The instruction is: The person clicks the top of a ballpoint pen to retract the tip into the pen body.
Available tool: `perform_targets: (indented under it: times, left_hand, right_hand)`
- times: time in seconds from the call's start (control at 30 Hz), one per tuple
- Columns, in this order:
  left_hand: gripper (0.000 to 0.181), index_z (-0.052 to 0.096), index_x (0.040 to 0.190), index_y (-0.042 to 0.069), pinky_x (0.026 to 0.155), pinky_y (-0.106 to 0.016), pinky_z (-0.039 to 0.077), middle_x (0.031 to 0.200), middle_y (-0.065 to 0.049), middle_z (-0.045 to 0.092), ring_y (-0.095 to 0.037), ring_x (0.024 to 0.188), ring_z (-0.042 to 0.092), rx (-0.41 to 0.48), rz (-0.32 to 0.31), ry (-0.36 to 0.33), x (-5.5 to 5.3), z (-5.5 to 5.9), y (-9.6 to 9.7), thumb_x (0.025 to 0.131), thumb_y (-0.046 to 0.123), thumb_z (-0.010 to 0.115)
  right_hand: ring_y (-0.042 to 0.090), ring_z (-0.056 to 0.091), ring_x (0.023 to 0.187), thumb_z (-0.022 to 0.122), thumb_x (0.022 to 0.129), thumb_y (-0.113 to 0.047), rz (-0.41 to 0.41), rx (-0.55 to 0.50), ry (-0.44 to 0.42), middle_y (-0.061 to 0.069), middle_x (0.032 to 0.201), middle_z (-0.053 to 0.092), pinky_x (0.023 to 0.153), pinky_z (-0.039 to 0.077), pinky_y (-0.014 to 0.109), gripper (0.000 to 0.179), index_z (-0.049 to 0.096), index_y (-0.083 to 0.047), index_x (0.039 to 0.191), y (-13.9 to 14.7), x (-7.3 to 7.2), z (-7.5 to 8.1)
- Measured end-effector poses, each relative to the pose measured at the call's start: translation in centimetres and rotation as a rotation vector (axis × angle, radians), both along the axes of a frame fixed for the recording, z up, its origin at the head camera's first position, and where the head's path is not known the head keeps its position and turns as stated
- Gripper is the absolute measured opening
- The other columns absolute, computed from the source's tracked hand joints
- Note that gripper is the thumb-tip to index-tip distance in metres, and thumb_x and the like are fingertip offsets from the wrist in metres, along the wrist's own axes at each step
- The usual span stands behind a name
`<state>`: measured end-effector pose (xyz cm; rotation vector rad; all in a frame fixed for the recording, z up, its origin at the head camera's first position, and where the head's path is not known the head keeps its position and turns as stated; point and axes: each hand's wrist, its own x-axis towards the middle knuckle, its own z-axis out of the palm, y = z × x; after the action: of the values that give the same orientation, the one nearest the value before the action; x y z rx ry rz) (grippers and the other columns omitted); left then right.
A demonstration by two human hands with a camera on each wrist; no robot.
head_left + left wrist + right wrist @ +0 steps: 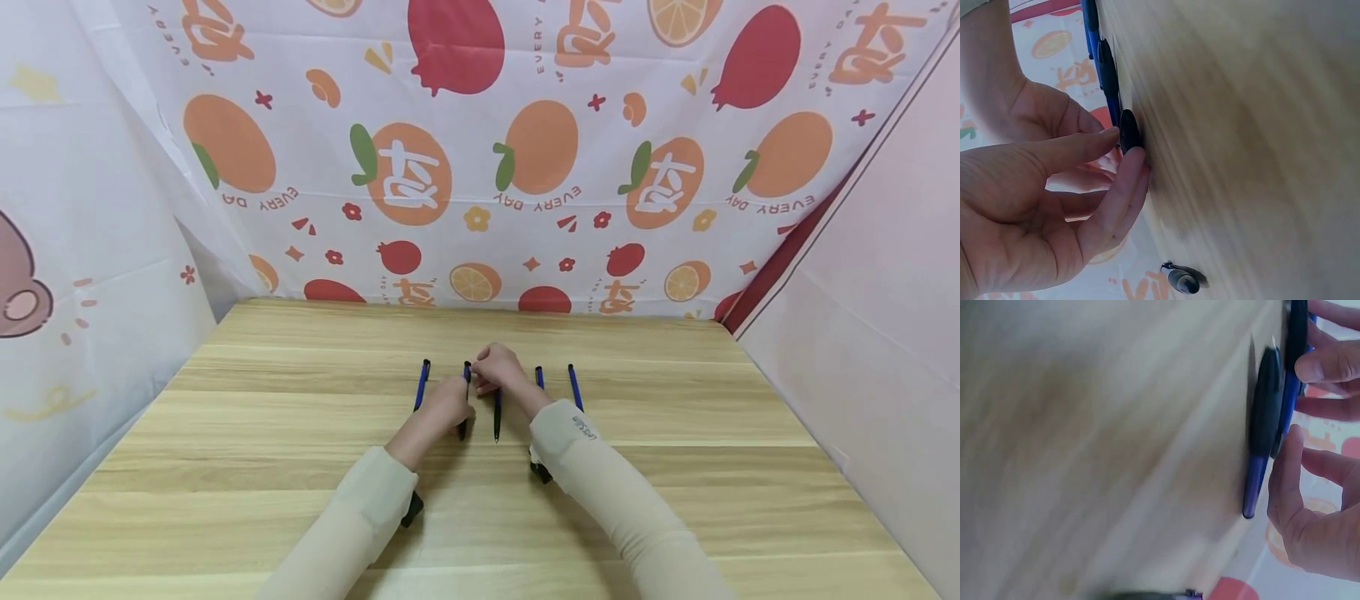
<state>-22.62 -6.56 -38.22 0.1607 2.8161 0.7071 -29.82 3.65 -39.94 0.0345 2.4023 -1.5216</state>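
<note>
Blue-and-black pens lie side by side on the wooden table. My left hand (446,404) pinches the second pen from the left (462,431) near its black tip end, thumb on one side and fingers on the other. At that pen's far end is my right hand (498,368), its fingertips curled around the end. In the left wrist view, the pen's black tip (1127,132) shows between the left thumb and fingers. The third pen (497,421) lies beneath the right hand's edge, also close beside the held pen in the right wrist view (1263,412).
The leftmost pen (422,383) lies left of the left hand. Two more, a fourth pen (539,377) and a rightmost pen (576,387), are partly covered by the right forearm. A fruit-print cloth (480,167) hangs behind the table (262,417).
</note>
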Motion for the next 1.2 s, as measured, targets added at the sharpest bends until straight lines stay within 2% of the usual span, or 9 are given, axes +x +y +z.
perform_targets:
  times: [0.13,0.23,0.37,0.53,0.63,0.73,0.8,1.0,1.2]
  left_hand:
    - [0.012,0.058,0.081,0.0,0.047,-0.023,0.044,0.065,-0.007,0.056,-0.015,0.047,0.056,-0.027,0.005,0.022,-0.1,0.2,0.2,0.083,0.008,0.066]
    - [0.022,0.058,0.098,-0.005,0.049,-0.026,0.043,0.078,-0.011,0.057,-0.018,0.056,0.052,-0.048,0.01,0.063,-0.3,0.3,0.6,0.085,0.011,0.065]
    - [0.037,0.05,0.115,-0.01,0.052,-0.028,0.044,0.09,-0.015,0.055,-0.021,0.064,0.05,-0.012,0.002,0.087,-0.7,0.5,1.4,0.087,0.01,0.062]
    - [0.024,0.057,0.101,-0.009,0.058,-0.03,0.046,0.088,-0.014,0.056,-0.021,0.068,0.05,0.006,-0.043,0.119,-0.7,0.7,2.8,0.084,0.007,0.064]
    - [0.015,0.06,0.086,-0.004,0.058,-0.029,0.046,0.08,-0.011,0.056,-0.019,0.065,0.05,-0.014,-0.075,0.147,-0.4,0.7,3.5,0.081,0.008,0.068]
    - [0.012,0.06,0.081,-0.001,0.055,-0.028,0.045,0.076,-0.009,0.056,-0.019,0.061,0.049,-0.025,-0.094,0.148,-0.3,0.5,4.1,0.081,0.007,0.068]
    - [0.013,0.06,0.086,-0.002,0.056,-0.028,0.045,0.079,-0.01,0.057,-0.019,0.063,0.049,-0.034,-0.087,0.135,-0.3,0.3,4.4,0.081,0.007,0.068]
    - [0.036,0.054,0.109,-0.007,0.06,-0.029,0.049,0.083,-0.013,0.057,-0.02,0.068,0.052,-0.121,-0.066,0.111,-0.7,-0.4,5.3,0.081,0.011,0.069]
    - [0.042,0.05,0.116,-0.01,0.084,-0.037,0.046,0.094,-0.018,0.059,-0.027,0.09,0.057,-0.166,-0.043,0.109,-0.6,-0.8,5.8,0.083,0.01,0.067]
  right_hand:
    - [0.016,0.055,0.053,0.057,0.085,0.002,0.002,-0.009,-0.005,0.017,0.083,0.058,0.052,0.054,0.027,0.018,0.053,0.005,0.103,0.9,-0.2,0.5]
    - [0.017,0.055,0.056,0.056,0.087,-0.001,0.017,-0.004,0.003,0.02,0.088,0.058,0.053,0.054,0.027,0.016,0.055,0.005,0.102,1.5,-0.3,1.0]
    - [0.018,0.057,0.057,0.056,0.087,-0.003,0.026,0.011,0.022,0.02,0.086,0.059,0.061,0.055,0.032,0.015,0.056,0.005,0.1,2.2,-0.2,1.7]
    - [0.02,0.059,0.062,0.054,0.088,-0.003,0.011,0.002,0.022,0.021,0.092,0.059,0.068,0.055,0.036,0.017,0.055,0.005,0.103,3.1,0.0,2.3]
    - [0.019,0.058,0.062,0.054,0.088,-0.002,-0.003,-0.009,0.018,0.02,0.096,0.058,0.068,0.055,0.036,0.016,0.055,0.005,0.103,3.7,0.0,2.3]
    - [0.019,0.058,0.061,0.054,0.087,-0.001,-0.013,-0.008,0.015,0.017,0.093,0.057,0.067,0.055,0.035,0.014,0.055,0.005,0.1,4.2,0.0,2.1]
    - [0.02,0.058,0.061,0.054,0.086,0.0,-0.022,-0.009,0.015,0.015,0.089,0.056,0.067,0.055,0.037,0.013,0.055,0.004,0.098,4.4,0.0,1.9]
    - [0.022,0.059,0.063,0.055,0.084,0.0,-0.035,-0.009,0.013,0.015,0.088,0.056,0.07,0.054,0.04,0.013,0.055,0.003,0.097,5.0,-0.1,1.4]
    - [0.018,0.058,0.059,0.054,0.086,-0.004,-0.037,-0.009,0.002,0.015,0.09,0.057,0.06,0.054,0.032,0.015,0.055,0.002,0.099,5.0,0.0,0.8]
